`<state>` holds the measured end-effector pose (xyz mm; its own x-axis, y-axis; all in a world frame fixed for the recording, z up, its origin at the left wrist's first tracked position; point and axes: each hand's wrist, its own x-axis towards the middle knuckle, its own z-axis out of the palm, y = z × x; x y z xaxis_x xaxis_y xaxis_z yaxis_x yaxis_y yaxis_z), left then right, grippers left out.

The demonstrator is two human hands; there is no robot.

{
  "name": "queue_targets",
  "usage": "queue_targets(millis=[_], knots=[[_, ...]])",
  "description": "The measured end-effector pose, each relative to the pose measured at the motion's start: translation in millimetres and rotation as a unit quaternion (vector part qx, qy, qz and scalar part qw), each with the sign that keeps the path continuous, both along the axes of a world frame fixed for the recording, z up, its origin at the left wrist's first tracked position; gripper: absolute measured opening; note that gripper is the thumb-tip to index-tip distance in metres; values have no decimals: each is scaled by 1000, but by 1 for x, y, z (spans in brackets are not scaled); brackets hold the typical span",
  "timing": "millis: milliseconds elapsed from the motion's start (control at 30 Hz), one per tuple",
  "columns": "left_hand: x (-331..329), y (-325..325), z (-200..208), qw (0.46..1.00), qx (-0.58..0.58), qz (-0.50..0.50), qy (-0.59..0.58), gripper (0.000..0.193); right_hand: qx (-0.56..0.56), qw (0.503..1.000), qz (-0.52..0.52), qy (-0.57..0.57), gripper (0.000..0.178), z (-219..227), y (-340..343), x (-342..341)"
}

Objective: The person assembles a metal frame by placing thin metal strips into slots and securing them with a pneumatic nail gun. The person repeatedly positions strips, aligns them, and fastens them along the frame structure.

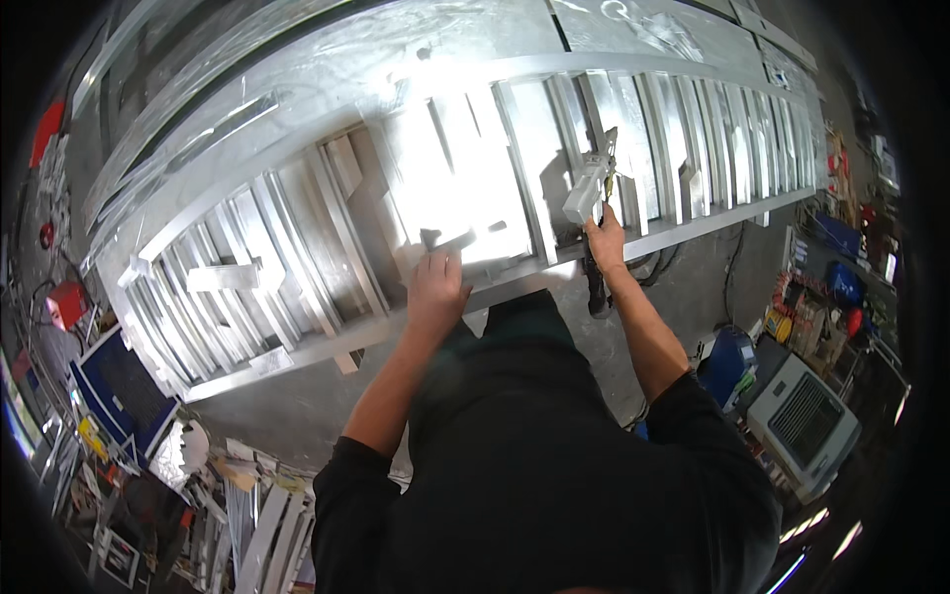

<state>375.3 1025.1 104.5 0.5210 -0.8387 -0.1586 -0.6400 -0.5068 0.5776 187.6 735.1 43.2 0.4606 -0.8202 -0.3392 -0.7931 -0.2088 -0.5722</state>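
Observation:
In front of me lies a long metal frame point(371, 322) with many crosswise slats, brightly lit in its middle. My left hand point(435, 289) is at its near rail, fingers together on the end of a short flat metal piece point(465, 239); glare hides part of that piece. Further right, my right hand point(606, 241) is closed around the lower end of a slim tool point(611, 168) with yellowish parts, its exact kind unclear. A pale metal block point(588, 190) sits beside the tool, just above the fingers; whether they touch is hard to see.
Another short metal block point(223, 278) rests on the left slats. Behind the frame stretches a metal tabletop point(327, 54). A grey vented machine point(804, 421) stands at lower right, metal offcuts point(267, 535) at lower left. Dark cables point(658, 265) hang below the near rail.

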Motion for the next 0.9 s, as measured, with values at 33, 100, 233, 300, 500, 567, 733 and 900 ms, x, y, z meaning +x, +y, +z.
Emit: queue_targets(millis=[33,100,233,300,500,567,733,900], knots=[[-2,3,-15,999,-6,-15,-37,57,7,1000,-16,11,52,0,2,-2],[-5,10,-37,994,3,-46,-98,66,-20,999,-27,0,53,-3,4,-2],[-2,8,-61,985,-24,-76,-154,40,-52,998,-27,-14,54,-3,15,-3],[1,11,-62,983,-41,-88,-155,31,-34,999,-14,4,55,4,18,-7],[2,24,-53,976,-32,-133,-169,19,-68,997,-26,-12,47,17,22,-1],[14,20,-50,981,-22,-137,-132,20,-88,996,-17,7,47,24,26,-1],[119,-36,-48,984,13,-68,-163,49,-78,992,-92,-21,48,38,50,-23],[228,-105,-46,970,-29,70,-232,68,-23,985,-168,-37,45,45,92,-80]])
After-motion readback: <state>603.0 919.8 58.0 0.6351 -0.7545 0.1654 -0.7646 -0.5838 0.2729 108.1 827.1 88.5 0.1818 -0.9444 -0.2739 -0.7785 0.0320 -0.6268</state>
